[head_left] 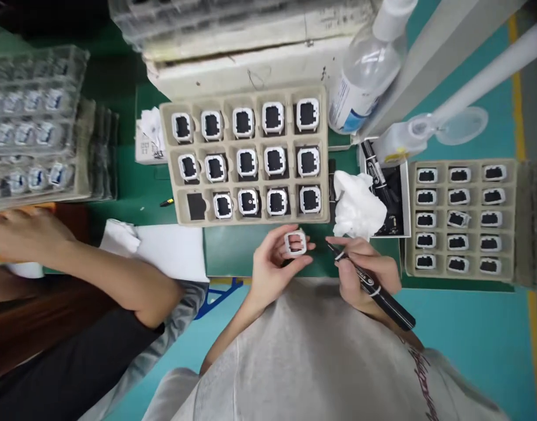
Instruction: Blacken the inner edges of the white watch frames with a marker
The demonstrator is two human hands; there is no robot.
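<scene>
In my left hand is a small white square frame, like a watch case, gripped between the fingers in front of my body. My right hand grips a black marker pen, its dark tip pointing up and left toward the frame but apart from it. Just beyond both hands lies a beige compartment tray with rows of similar white frames. Its front-left compartment holds no frame.
A second tray of frames stands at right. Crumpled white tissue, an open box with markers and a spray bottle are behind my right hand. At left, a co-worker's arm reaches near stacked clear trays.
</scene>
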